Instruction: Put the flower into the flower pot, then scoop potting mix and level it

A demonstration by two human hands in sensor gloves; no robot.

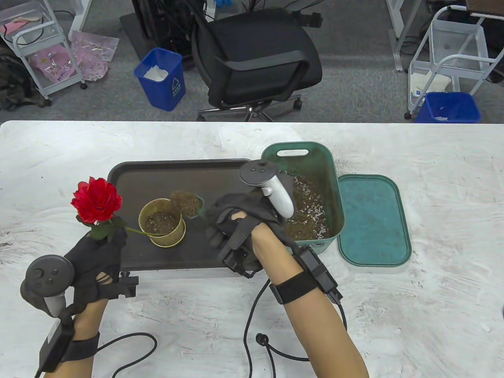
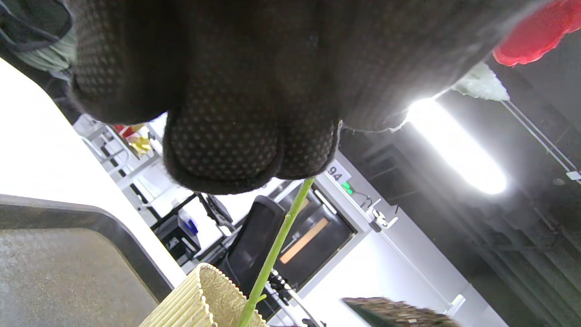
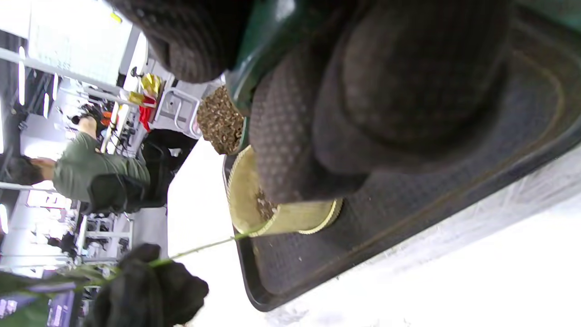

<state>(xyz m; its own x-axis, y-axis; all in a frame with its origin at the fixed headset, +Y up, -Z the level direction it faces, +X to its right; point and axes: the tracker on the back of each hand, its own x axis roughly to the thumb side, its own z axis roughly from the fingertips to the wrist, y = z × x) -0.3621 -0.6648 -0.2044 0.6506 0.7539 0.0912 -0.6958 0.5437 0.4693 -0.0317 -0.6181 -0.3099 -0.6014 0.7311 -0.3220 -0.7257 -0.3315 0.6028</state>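
Already standing in the flower pot by its stem end: the red rose, leaning steeply out to the pot's left, bloom well clear of the rim. Held there by the left hand, fingers curled round the stem just below the bloom. Pot partly filled with potting mix, sitting on the dark tray. Scooping step in hand, by the look of it: a green scoop heaped with mix, gripped by the right hand, poised just behind the pot's rim. Next, probably: tip the scoop over the pot and bring the stem upright. To the pot's right, the green tub of mix, its lid beyond, on the surface.
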